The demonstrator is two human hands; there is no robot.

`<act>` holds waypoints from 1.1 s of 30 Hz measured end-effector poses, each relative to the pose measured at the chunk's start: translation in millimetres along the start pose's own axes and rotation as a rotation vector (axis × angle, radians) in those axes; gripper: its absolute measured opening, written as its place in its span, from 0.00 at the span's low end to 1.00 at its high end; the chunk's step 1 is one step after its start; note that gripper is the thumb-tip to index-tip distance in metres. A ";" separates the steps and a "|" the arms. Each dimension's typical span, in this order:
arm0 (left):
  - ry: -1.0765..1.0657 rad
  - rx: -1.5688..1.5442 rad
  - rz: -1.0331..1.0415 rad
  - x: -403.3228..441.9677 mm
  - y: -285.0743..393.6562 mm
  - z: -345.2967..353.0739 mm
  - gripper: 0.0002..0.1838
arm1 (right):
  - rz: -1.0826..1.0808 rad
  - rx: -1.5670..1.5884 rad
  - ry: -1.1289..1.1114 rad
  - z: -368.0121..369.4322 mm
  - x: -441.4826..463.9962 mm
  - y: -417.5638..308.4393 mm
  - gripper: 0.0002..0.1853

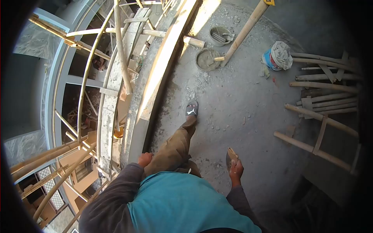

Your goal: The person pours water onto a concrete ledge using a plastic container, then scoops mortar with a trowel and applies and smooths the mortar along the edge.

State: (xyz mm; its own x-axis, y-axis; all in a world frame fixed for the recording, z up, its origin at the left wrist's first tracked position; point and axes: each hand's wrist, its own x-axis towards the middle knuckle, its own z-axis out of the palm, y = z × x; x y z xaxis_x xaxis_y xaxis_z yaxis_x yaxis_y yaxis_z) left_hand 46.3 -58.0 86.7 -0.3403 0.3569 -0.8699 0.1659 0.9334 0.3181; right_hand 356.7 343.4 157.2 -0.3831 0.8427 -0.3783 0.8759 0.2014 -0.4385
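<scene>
We grip a trowel-like tool (229,160) in our right hand (236,169), while our left hand (145,159), curled, is near the low wall (139,135). Ahead of our sandalled foot (191,109), a basin (197,63) of grey mortar (206,58) stands on the dusty floor (248,105) beside a pole (244,33), and bamboo scaffolding (80,105) rises to our left

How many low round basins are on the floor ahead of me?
2. The nearer basin sits beyond your sandalled foot, left of the slanting pole; the farther basin is just past it. Others may be hidden in the dark edges.
</scene>
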 end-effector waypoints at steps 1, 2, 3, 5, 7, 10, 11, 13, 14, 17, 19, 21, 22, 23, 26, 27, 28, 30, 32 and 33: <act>0.113 0.093 -0.062 20.1 16.0 -11.4 0.24 | -0.033 -0.046 0.015 2.3 12.1 3.1 0.16; 0.133 0.091 -0.043 56.4 38.3 -30.9 0.24 | -0.042 -0.083 0.075 5.9 33.7 8.6 0.15; 0.217 -0.032 -0.020 86.5 56.6 -51.7 0.24 | -0.056 -0.073 0.079 14.5 79.3 9.0 0.15; 0.397 -0.284 -0.052 69.6 118.8 -93.8 0.26 | 0.091 -0.074 0.073 15.8 100.4 29.9 0.14; 0.375 -0.311 0.020 54.0 186.3 -136.9 0.28 | 0.067 -0.033 0.083 1.1 139.6 20.3 0.12; -0.092 0.247 0.010 19.2 268.1 -181.1 0.36 | 0.160 -0.020 0.076 -11.1 203.3 8.4 0.14; -0.196 0.401 -0.102 3.8 291.6 -187.4 0.38 | 0.149 -0.039 0.063 -20.1 222.6 -6.3 0.14; -0.164 0.433 -0.124 -15.6 307.8 -183.9 0.39 | 0.124 -0.049 0.042 -30.8 266.0 -12.9 0.14; -0.185 0.449 -0.119 -11.9 312.0 -180.1 0.39 | 0.111 -0.036 0.033 -29.5 287.5 -6.8 0.14; -0.118 0.431 -0.218 1.8 324.8 -177.7 0.34 | 0.023 -0.009 0.045 -40.0 343.9 -33.8 0.14; -0.244 0.259 -0.070 1.6 348.9 -193.2 0.26 | -0.065 -0.047 0.043 -29.8 399.8 -29.7 0.14; -0.380 0.175 -0.009 -22.9 377.8 -213.6 0.19 | -0.068 -0.087 -0.019 -27.4 427.3 -32.9 0.15; -0.380 0.154 -0.014 -23.1 369.9 -205.5 0.19 | -0.017 -0.077 -0.075 -26.9 454.3 -39.8 0.14; -0.405 0.130 0.094 -17.8 361.3 -196.5 0.17 | 0.023 -0.061 -0.120 -28.2 488.3 -49.2 0.14; -0.302 0.068 0.113 16.8 424.7 -200.6 0.16 | 0.067 0.120 -0.080 -31.1 555.2 -53.1 0.16; -0.144 0.021 0.153 41.4 448.7 -192.8 0.15 | 0.100 0.087 0.007 -33.6 560.4 -48.9 0.17; 0.006 -0.026 0.195 64.6 472.8 -183.6 0.15 | 0.136 0.057 0.095 -36.1 565.8 -45.3 0.19; -0.009 -0.261 0.404 101.3 521.5 -170.5 0.13 | 0.168 0.014 -0.057 -61.1 549.8 -66.7 0.22; -0.147 -0.355 0.418 118.5 531.2 -137.3 0.13 | 0.270 -0.184 -0.497 -93.6 486.8 -111.3 0.29; -0.350 -0.583 0.415 129.2 514.4 -93.4 0.13 | 0.255 -0.288 -0.558 -105.4 440.7 -125.5 0.32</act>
State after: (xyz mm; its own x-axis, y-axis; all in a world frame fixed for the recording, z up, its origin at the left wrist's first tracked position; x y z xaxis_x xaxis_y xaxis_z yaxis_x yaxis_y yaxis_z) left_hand 1.2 471.7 173.2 -0.0304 0.7378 -0.6743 -0.3289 0.6297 0.7038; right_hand 108.8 742.1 131.5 -0.1809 0.5129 -0.8392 0.9725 0.2207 -0.0747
